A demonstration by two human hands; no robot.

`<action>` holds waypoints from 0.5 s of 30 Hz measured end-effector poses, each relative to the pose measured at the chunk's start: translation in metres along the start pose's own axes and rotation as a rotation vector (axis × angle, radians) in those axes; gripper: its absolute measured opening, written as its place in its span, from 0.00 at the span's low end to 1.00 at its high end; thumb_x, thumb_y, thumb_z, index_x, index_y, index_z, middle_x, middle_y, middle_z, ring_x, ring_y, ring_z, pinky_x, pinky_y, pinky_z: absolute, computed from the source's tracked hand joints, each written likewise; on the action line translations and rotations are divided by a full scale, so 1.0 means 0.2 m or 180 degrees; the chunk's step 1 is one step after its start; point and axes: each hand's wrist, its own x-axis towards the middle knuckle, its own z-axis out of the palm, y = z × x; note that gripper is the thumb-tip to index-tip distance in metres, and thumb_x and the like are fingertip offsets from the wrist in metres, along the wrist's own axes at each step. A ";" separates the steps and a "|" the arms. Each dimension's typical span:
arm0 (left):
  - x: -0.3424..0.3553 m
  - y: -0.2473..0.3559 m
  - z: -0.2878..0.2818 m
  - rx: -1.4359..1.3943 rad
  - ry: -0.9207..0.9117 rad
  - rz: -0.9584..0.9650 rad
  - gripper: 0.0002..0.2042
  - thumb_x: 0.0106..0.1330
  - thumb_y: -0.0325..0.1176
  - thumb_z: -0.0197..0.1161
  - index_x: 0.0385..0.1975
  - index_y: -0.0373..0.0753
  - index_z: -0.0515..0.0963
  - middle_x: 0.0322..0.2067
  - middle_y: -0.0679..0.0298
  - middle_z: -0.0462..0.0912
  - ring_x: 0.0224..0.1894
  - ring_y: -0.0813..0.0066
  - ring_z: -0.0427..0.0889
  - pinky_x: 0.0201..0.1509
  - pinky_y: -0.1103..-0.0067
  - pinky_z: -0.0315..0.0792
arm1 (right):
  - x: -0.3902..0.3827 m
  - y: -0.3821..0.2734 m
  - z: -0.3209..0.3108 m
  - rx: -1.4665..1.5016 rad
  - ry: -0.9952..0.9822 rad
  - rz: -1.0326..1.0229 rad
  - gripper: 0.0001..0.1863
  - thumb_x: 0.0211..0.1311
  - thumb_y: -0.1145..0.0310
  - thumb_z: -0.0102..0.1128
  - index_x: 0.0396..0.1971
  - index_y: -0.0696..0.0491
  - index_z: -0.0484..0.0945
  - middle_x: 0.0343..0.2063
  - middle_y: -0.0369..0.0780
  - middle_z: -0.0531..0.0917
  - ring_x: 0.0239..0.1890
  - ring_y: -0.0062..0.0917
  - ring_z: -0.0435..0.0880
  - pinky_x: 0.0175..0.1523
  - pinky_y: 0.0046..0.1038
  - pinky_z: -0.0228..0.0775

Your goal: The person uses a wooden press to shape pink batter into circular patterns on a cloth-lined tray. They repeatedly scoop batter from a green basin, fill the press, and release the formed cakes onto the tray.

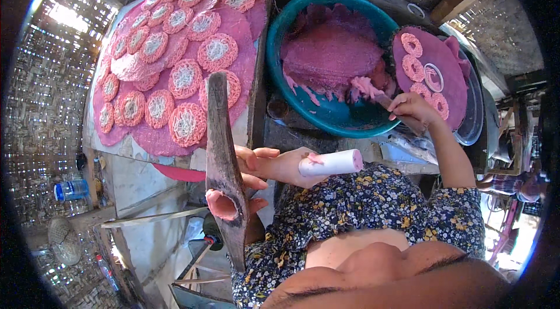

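My left hand is closed around a wooden press-like tool, a dark flat bar with a round opening smeared with pink paste. Beside the fingers a tan, paste-smeared length leads to a white tube with pink paste filling its end; how it joins the bar is partly hidden. My right hand grips a flat spatula at the rim of a teal basin. Pink dough is at the spatula's tip. Inside the basin, a damp pink cloth covers much of the contents.
At left, a table bears a pink cloth with several round lacy pieces, pink-rimmed and white-centred. Right of the basin, pink cloth holds several pink rings and a white hoop. A bottle is by the woven wall.
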 end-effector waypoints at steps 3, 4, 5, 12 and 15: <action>0.01 0.01 -0.01 0.0166 -0.0155 -0.0130 0.38 0.36 0.18 0.61 0.50 0.62 0.63 0.40 0.62 0.77 0.47 0.52 0.62 0.46 0.45 0.67 | -0.03 -0.04 -0.09 -0.0337 0.0056 0.0000 0.09 0.45 0.77 0.57 0.29 0.63 0.76 0.26 0.43 0.81 0.29 0.26 0.81 0.37 0.23 0.72; -0.02 -0.03 -0.06 0.0204 -0.0341 0.0009 0.37 0.36 0.19 0.61 0.50 0.62 0.63 0.39 0.62 0.77 0.47 0.52 0.62 0.46 0.45 0.66 | -0.04 -0.06 -0.11 -0.0560 0.0105 0.0040 0.09 0.45 0.77 0.57 0.29 0.63 0.76 0.26 0.43 0.81 0.29 0.26 0.81 0.37 0.23 0.72; -0.02 -0.04 -0.06 0.0130 -0.0325 0.0019 0.36 0.36 0.19 0.61 0.49 0.61 0.64 0.39 0.63 0.78 0.47 0.52 0.62 0.47 0.45 0.66 | -0.10 -0.08 -0.12 -0.0581 0.0103 0.0077 0.08 0.43 0.78 0.57 0.27 0.60 0.76 0.23 0.43 0.80 0.28 0.27 0.80 0.36 0.26 0.71; 0.03 0.04 0.05 -0.0024 0.0183 -0.0631 0.29 0.35 0.19 0.62 0.42 0.52 0.72 0.38 0.64 0.78 0.45 0.56 0.63 0.48 0.46 0.66 | -0.17 -0.35 0.02 -0.5493 0.1090 -0.0322 0.08 0.48 0.72 0.53 0.31 0.53 0.75 0.24 0.43 0.79 0.29 0.32 0.81 0.34 0.33 0.70; 0.04 0.01 0.03 -0.0100 0.0142 -0.0456 0.26 0.34 0.19 0.63 0.39 0.47 0.74 0.37 0.66 0.78 0.45 0.59 0.63 0.48 0.46 0.65 | -0.11 -0.44 0.09 -0.6257 0.1038 -0.0199 0.08 0.50 0.70 0.50 0.30 0.54 0.76 0.23 0.43 0.79 0.29 0.33 0.80 0.31 0.35 0.70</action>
